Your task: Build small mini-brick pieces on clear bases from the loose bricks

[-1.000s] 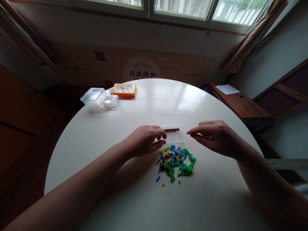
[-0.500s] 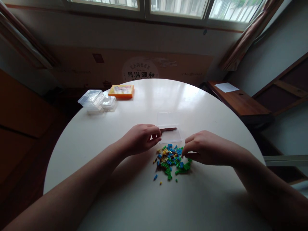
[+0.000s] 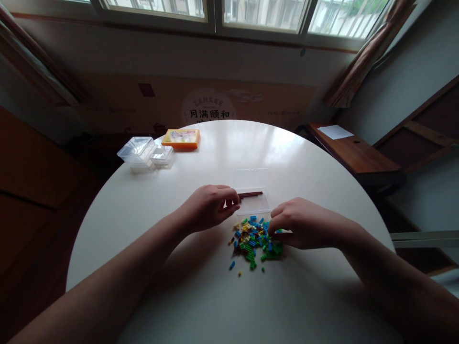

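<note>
The open clear case [image 3: 254,205] lies on the round white table [image 3: 215,296] with its lid folded back on the far side, and a long brown strip [image 3: 251,194] lies in its base. Just on the near side of the case is the brick pile [image 3: 253,241], in blue, green, yellow and brown, with a loose blue brick [image 3: 232,264] and two tiny pieces a little nearer still. Well beyond the case to its left stand the clear containers [image 3: 138,150] and an orange box [image 3: 181,138]; far to its right, off the table, a sheet of paper [image 3: 336,132] lies on a wooden bench [image 3: 362,157]. None of these is between the hands and the case.

The left hand [image 3: 211,205] is at the case's left edge, hiding the strip's end; its thumb and forefinger are bent nearly together, and I cannot tell if they hold anything. The right hand [image 3: 301,222], near the case's right front corner, curls its fingers down over the pile's right side, hiding bricks; their grip cannot be made out.

A second ago the right hand was beside the case's right edge, fingers stretched out; now it has dropped to the bricks, while the left hand is almost where it was by the case
</note>
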`<state>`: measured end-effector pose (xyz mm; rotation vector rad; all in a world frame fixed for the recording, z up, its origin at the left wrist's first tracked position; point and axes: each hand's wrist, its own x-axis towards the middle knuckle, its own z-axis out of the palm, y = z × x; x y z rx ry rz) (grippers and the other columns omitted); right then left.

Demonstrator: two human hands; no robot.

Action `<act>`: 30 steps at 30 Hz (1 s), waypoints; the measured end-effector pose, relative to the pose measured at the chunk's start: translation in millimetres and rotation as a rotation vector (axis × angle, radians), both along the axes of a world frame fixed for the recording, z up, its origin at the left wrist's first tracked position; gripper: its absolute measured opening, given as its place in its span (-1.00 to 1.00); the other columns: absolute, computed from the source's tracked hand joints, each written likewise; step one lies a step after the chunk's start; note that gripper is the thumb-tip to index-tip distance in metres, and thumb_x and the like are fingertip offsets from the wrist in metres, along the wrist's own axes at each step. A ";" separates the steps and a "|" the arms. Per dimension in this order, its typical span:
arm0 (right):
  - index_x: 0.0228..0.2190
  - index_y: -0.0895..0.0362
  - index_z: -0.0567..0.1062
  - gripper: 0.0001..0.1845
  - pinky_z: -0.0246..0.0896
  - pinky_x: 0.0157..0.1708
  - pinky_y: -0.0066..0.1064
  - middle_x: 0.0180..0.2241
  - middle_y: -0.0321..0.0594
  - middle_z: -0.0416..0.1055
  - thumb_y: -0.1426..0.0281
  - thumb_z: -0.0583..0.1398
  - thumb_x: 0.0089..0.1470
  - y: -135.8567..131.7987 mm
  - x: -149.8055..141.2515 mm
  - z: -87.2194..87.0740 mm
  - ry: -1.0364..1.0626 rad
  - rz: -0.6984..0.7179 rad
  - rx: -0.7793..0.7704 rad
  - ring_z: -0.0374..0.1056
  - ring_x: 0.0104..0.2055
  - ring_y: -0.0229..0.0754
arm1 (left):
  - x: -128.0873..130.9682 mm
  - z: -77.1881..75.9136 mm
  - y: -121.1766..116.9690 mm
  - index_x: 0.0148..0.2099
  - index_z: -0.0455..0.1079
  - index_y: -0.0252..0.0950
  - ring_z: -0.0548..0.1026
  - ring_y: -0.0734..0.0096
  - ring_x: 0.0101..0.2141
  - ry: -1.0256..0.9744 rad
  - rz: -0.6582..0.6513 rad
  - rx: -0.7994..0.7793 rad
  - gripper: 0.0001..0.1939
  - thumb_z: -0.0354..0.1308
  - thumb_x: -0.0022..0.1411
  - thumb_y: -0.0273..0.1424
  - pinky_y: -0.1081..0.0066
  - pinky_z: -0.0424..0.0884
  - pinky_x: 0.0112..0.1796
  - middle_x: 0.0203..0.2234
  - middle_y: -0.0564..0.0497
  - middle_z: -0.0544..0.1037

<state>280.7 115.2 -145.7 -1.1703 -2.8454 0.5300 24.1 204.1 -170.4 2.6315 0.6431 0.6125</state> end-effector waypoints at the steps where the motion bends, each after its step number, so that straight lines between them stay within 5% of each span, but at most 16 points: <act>1: -0.43 0.04 0.52 -0.89 -0.02 -0.40 -0.49 -0.46 -0.38 0.42 0.43 0.19 0.09 0.3 0.1 0.1 -0.005 -0.003 0.002 0.23 -0.43 -0.36 | -0.1 0.4 0.1 -0.29 0.46 -0.29 0.39 0.55 -0.51 -0.004 0.005 0.001 -0.91 0.15 0.25 -0.40 0.53 0.28 -0.45 -0.47 0.06 0.51; 15: -0.41 0.06 0.55 -0.86 0.05 -0.39 -0.51 -0.44 -0.38 0.46 0.50 0.20 0.05 1.5 0.9 -0.5 0.087 -0.039 -0.038 0.28 -0.43 -0.39 | 0.0 -3.0 1.6 -0.30 0.45 -0.28 0.39 0.55 -0.51 0.025 -0.003 0.011 -0.92 0.15 0.24 -0.42 0.52 0.29 -0.45 -0.44 0.07 0.53; 21: -0.32 0.06 0.61 -0.86 0.14 -0.39 -0.51 -0.43 -0.33 0.49 0.37 0.21 0.14 17.6 0.3 -12.0 0.327 -0.382 0.158 0.31 -0.45 -0.37 | 2.0 -8.6 4.9 -0.28 0.47 -0.26 0.39 0.56 -0.51 0.040 -0.016 -0.008 -0.90 0.14 0.25 -0.39 0.51 0.29 -0.43 -0.41 0.06 0.54; 30: -0.33 -0.02 0.64 -0.80 0.08 -0.39 -0.41 -0.35 -0.32 0.55 0.36 0.17 0.12 35.9 -19.8 -21.8 0.001 -0.584 0.231 0.36 -0.38 -0.27 | 3.9 -7.5 2.0 -0.31 0.45 -0.26 0.34 0.55 -0.53 0.073 -0.072 -0.003 -0.88 0.15 0.26 -0.35 0.51 0.21 -0.47 -0.48 0.09 0.48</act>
